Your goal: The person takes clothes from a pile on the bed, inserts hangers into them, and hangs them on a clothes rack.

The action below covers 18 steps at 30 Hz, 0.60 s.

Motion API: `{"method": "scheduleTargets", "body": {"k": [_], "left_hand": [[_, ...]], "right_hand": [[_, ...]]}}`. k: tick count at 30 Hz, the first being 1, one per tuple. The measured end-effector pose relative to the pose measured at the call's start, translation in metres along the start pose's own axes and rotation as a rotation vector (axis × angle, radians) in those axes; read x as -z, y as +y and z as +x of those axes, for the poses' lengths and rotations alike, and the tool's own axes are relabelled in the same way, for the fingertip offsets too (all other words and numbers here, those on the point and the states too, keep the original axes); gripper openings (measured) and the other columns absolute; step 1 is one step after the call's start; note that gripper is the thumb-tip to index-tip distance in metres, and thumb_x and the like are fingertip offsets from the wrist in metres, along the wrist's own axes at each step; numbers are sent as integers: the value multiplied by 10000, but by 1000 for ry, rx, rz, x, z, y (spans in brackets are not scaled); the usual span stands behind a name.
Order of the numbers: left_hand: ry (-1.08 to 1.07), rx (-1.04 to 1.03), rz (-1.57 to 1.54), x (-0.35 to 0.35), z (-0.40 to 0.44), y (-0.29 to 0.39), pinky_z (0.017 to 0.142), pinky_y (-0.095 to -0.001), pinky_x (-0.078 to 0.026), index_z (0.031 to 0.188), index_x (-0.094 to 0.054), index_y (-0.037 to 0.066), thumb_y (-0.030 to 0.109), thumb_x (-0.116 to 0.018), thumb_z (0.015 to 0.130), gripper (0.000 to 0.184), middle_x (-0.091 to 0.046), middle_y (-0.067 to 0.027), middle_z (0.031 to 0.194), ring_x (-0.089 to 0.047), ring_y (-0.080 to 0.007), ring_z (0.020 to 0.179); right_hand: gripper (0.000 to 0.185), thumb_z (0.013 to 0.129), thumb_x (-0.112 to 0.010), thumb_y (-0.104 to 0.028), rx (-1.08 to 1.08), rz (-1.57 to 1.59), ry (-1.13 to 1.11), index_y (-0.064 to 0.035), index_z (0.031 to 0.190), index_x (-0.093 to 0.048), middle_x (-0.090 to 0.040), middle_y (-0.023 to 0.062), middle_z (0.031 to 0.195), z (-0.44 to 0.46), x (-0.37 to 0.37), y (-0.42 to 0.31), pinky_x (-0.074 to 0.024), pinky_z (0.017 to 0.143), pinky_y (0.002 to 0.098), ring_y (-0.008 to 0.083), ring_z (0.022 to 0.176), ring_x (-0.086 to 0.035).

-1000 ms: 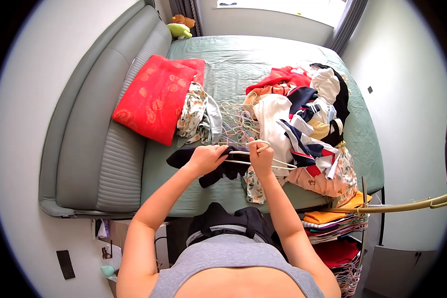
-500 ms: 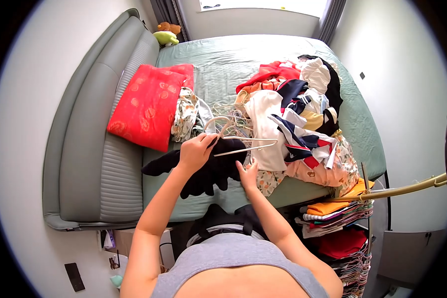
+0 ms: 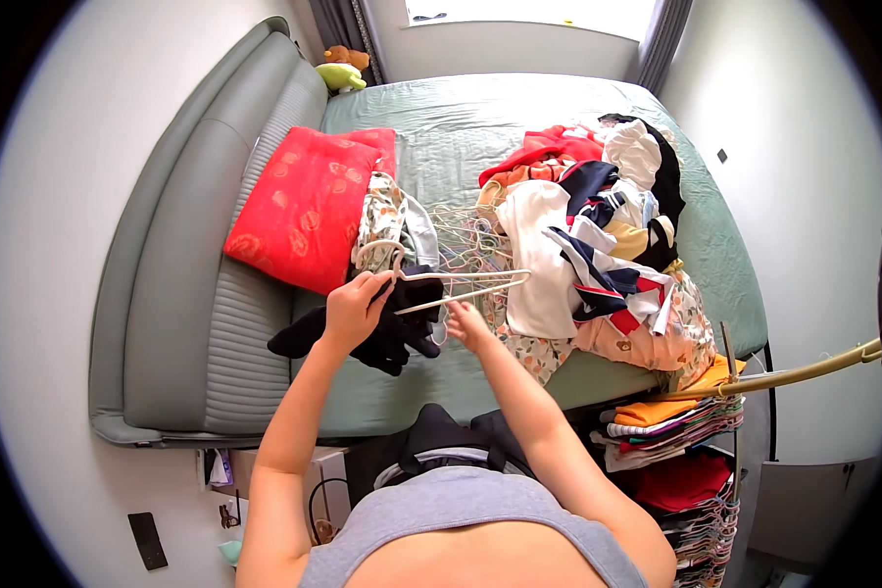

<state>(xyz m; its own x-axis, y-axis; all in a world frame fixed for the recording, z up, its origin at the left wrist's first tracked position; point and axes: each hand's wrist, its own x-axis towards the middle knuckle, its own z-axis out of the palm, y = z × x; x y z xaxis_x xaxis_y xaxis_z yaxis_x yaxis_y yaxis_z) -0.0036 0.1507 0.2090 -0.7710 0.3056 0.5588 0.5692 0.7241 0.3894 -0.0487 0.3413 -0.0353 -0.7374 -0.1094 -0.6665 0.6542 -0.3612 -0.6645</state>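
My left hand [image 3: 356, 309] is closed on a white hanger [image 3: 465, 277] near its hook, with a black garment [image 3: 387, 343] hanging at the same hand and partly over the hanger's left side. The hanger's other end points right, bare. My right hand [image 3: 468, 325] is just below the hanger's lower bar, its fingers partly spread; I see nothing held in it. Behind the hanger a tangle of loose hangers [image 3: 470, 235] lies on the bed.
A heap of clothes [image 3: 544, 255] lies on the bed [image 3: 461, 108] at right. Red pillows [image 3: 304, 206] and a floral cloth [image 3: 377, 211] lie at left by the headboard [image 3: 167, 294]. At lower right, clothes on hangers [image 3: 676, 480] hang near a gold pole [image 3: 804, 374].
The hanger, first between both hands, has moved left in my left hand with its hook upward. The black garment has shifted left. My right hand has let go of the hanger.
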Motion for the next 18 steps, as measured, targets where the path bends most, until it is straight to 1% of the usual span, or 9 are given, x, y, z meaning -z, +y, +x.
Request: {"method": "scheduleTargets", "body": {"k": [3,4,7,8,9,11,13,15,18], "left_hand": [[-18,31,-24,4,-7,2,515,-361,-439,991,-596,87,106,-616,801,192,-558,-96,744,-568,-311,624],[2,46,-21,5,-12,0,516,-361,-439,989,-597,86,104,-616,800,191,-557,-97,743,-568,-312,624],[28,90,11,14,-29,-10,518,-362,-439,983,-602,82,95,-617,797,187,-556,-102,738,-565,-315,621],[28,100,34,19,-36,-16,519,-362,-439,980,-603,80,92,-617,795,186,-556,-103,736,-564,-316,618],[27,107,53,23,-41,-21,520,-362,-439,978,-605,79,88,-617,794,185,-556,-105,734,-563,-317,616],[-28,113,41,28,-50,-27,534,-350,-435,973,-594,37,41,-608,788,185,-533,-129,724,-547,-325,611],[-98,122,44,27,-56,-28,531,-356,-434,976,-596,41,46,-611,786,191,-532,-126,718,-544,-326,604],[-73,79,88,17,-57,-30,526,-361,-438,982,-608,79,64,-625,766,218,-535,-101,715,-552,-304,606],[-60,14,184,2,-49,-20,530,-365,-442,991,-617,112,77,-636,737,257,-532,-78,720,-559,-281,620]], "right_hand": [[675,742,-724,-408,-168,66,-126,-67,1216,-385,-519,71,1043,2,-38,26,-489,624,328,207,799,-555],[526,769,-708,-358,-166,125,-132,-63,1136,-473,-560,59,966,11,-44,38,-494,638,347,210,775,-563],[357,790,-694,-300,-46,306,4,-73,1032,-561,-597,44,882,20,-34,46,-491,627,357,199,772,-575],[253,808,-673,-269,25,483,-57,-96,977,-598,-617,27,852,19,-29,43,-466,579,330,168,747,-580],[191,842,-636,-264,29,377,14,-100,936,-613,-618,12,809,9,-18,31,-419,495,267,132,655,-576],[186,869,-604,-274,100,156,24,-90,869,-632,-591,-21,698,-13,11,7,-375,434,228,86,550,-537],[217,876,-598,-283,287,157,94,-79,822,-646,-544,-47,609,-19,28,-4,-339,397,208,56,490,-489],[221,876,-601,-238,509,52,198,-29,830,-657,-536,-43,606,-35,46,-18,-352,472,225,38,537,-433],[253,878,-592,-203,875,-151,383,38,802,-612,-515,-35,609,-70,69,-32,-340,494,239,47,553,-390]]}}
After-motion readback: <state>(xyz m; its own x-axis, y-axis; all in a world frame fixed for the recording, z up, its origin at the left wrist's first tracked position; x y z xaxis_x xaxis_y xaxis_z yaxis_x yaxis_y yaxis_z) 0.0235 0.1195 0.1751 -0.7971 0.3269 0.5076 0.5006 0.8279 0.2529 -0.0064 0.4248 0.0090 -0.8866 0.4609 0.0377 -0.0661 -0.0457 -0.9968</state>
